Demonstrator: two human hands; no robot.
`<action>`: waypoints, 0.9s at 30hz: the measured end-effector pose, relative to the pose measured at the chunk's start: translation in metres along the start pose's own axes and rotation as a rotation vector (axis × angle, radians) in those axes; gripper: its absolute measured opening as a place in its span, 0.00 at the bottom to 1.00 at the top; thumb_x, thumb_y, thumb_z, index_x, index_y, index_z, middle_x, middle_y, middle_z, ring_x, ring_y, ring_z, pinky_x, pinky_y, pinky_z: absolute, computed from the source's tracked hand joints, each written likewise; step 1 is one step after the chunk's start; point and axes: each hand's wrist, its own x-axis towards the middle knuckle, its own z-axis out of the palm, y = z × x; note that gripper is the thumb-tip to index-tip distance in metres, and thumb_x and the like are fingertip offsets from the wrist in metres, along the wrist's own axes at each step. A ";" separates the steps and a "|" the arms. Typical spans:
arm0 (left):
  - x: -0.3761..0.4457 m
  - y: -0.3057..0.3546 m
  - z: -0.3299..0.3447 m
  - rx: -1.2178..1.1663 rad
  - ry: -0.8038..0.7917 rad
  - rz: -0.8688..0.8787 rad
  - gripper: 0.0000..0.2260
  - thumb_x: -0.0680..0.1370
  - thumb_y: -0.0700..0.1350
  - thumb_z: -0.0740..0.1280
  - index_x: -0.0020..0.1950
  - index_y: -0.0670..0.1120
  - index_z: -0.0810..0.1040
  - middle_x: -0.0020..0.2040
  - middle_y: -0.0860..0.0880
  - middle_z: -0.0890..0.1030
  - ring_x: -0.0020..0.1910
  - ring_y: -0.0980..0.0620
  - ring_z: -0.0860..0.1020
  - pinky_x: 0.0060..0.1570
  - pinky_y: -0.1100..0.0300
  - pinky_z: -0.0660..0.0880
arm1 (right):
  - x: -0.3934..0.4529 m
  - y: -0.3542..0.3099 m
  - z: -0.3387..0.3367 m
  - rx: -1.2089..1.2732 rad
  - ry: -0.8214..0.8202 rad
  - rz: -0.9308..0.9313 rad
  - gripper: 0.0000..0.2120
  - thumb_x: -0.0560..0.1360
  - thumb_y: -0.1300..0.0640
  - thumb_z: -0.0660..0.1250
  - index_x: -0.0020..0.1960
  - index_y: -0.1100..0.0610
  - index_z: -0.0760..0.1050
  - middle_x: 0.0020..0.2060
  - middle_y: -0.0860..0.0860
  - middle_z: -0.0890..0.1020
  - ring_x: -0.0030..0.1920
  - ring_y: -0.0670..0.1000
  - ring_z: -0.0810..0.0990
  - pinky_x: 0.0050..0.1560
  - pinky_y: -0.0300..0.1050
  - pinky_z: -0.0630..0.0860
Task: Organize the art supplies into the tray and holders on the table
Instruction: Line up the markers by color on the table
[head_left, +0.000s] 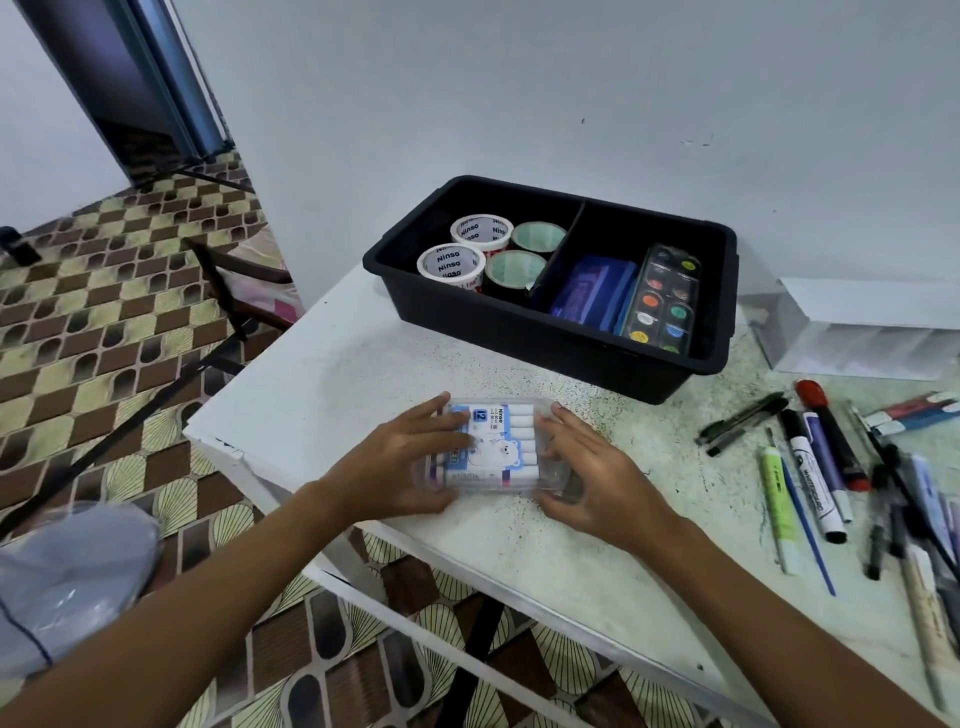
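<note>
head view shows the left hand (410, 457) and right hand (587, 467) gripping a clear marker box (501, 447) from both sides. it rests on the white table (363, 353), near the black tray (519, 332).

A plain pale wall (519, 93) stands at the far side, just behind the white, speckled bench (571, 561). At left lies a floor (93, 312) of brown and cream patterned tiles, with a dark doorway (119, 88) at far left

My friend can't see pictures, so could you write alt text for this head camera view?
Both hands, left and right, grip a clear marker case on a white table. Behind it, a black tray holds tape rolls and a paint palette; loose pens lie at right.
</note>
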 end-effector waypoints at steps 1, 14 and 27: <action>0.001 0.000 0.000 0.017 0.019 0.011 0.25 0.75 0.59 0.67 0.64 0.43 0.79 0.70 0.46 0.73 0.75 0.44 0.63 0.64 0.52 0.71 | 0.000 0.000 0.001 -0.017 -0.001 0.000 0.27 0.71 0.44 0.67 0.62 0.60 0.72 0.68 0.56 0.74 0.73 0.55 0.66 0.66 0.57 0.73; 0.005 0.005 0.003 0.125 0.048 0.036 0.24 0.71 0.57 0.70 0.59 0.42 0.81 0.65 0.43 0.78 0.69 0.41 0.71 0.58 0.45 0.78 | 0.000 -0.001 0.004 -0.159 0.089 -0.060 0.35 0.63 0.54 0.80 0.64 0.68 0.74 0.62 0.62 0.78 0.63 0.60 0.77 0.53 0.59 0.80; 0.041 0.023 -0.003 -0.140 -0.078 -0.298 0.34 0.63 0.67 0.74 0.66 0.57 0.72 0.65 0.58 0.70 0.63 0.57 0.65 0.66 0.46 0.67 | -0.004 -0.029 -0.028 0.423 0.053 0.497 0.14 0.72 0.60 0.74 0.57 0.54 0.79 0.63 0.51 0.75 0.64 0.52 0.75 0.60 0.37 0.72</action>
